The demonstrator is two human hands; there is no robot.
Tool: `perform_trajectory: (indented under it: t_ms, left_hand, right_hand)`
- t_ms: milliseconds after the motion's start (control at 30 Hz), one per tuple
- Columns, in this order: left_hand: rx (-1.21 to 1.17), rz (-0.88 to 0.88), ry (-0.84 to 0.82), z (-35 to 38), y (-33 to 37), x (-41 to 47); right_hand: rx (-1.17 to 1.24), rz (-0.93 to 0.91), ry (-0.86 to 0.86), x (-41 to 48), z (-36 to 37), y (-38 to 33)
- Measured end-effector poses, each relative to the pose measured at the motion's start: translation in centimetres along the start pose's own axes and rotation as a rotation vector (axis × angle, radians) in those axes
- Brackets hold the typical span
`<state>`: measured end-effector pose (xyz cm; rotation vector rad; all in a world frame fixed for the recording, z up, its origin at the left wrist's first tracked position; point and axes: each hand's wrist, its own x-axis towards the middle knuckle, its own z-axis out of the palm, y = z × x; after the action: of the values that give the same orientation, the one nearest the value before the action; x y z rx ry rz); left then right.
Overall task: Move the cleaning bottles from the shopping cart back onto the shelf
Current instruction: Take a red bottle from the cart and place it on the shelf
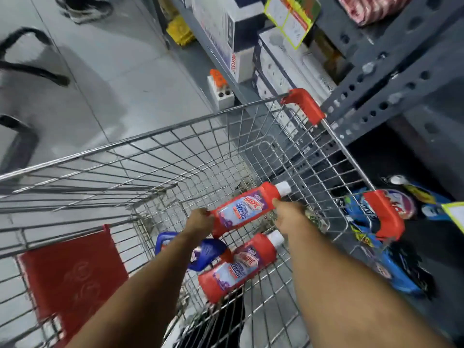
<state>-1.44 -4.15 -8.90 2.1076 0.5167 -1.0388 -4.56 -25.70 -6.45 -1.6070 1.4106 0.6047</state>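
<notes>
Both my arms reach down into the wire shopping cart (pixel 190 126). A red cleaning bottle with a white cap (pixel 247 205) is held between my hands: my left hand (pixel 199 221) grips its base end and my right hand (pixel 288 216) holds its side near the neck. A second red bottle (pixel 241 267) lies on the cart floor below it. A blue bottle (pixel 204 252) lies partly hidden under my left forearm. The grey metal shelf (pixel 391 79) stands to the right, with blue bottles (pixel 371 214) on its low level.
The cart has red corner guards (pixel 305 105) and a red child-seat flap (pixel 72 275) at the near left. White boxes (pixel 283 64) fill the shelf further along. A white block with an orange top (pixel 219 89) stands on the grey tiled floor. A person's shoes (pixel 85 8) show at the top left.
</notes>
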Motion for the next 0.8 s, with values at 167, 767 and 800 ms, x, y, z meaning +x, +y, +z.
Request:
perform_trajectory:
  t_ms: [167, 767, 800]
  left_hand:
    - [-0.127, -0.041, 0.016, 0.6, -0.6, 1.5]
    - [-0.763, 0.314, -0.181, -5.6, 5.6, -17.8]
    - [-0.73, 0.361, -0.225, -5.6, 6.3, -19.7]
  right_hand:
    - [0.245, -0.009, -0.007, 2.4, 1.7, -0.4]
    - [0.411, -1.031, -0.117, -21.9, -13.2, -7.2]
    - [0.451, -1.076, -0.115, -23.8, -15.2, -6.5]
